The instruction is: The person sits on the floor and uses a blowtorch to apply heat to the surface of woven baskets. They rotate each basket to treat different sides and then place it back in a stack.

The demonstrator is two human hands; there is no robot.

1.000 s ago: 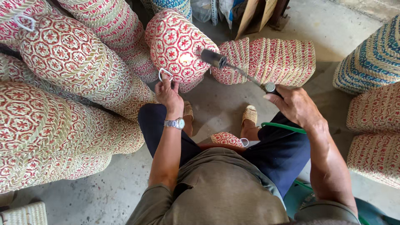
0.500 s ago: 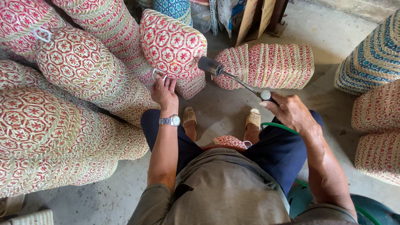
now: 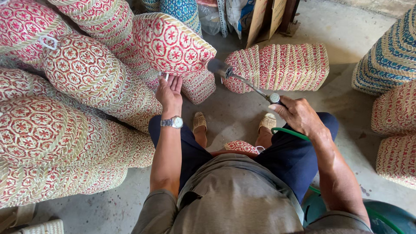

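Red-and-cream woven basket [image 3: 171, 43] rests tilted atop the basket stack [image 3: 65, 121]. Left hand [image 3: 170, 92] steadies its underside, fingers extended. Right hand [image 3: 299, 115] clasps the torch wand [image 3: 242, 80], nozzle at the rim. Treatment appears in progress; finished extent indeterminable.

Green hose [image 3: 290, 131] end hidden (behind leg), baskets [image 3: 392, 60] cropped

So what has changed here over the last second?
The left hand has tipped the red patterned woven basket so its broad patterned face points more toward the torch nozzle. The right hand keeps gripping the torch handle, nozzle close to the basket. The piled baskets stayed put.
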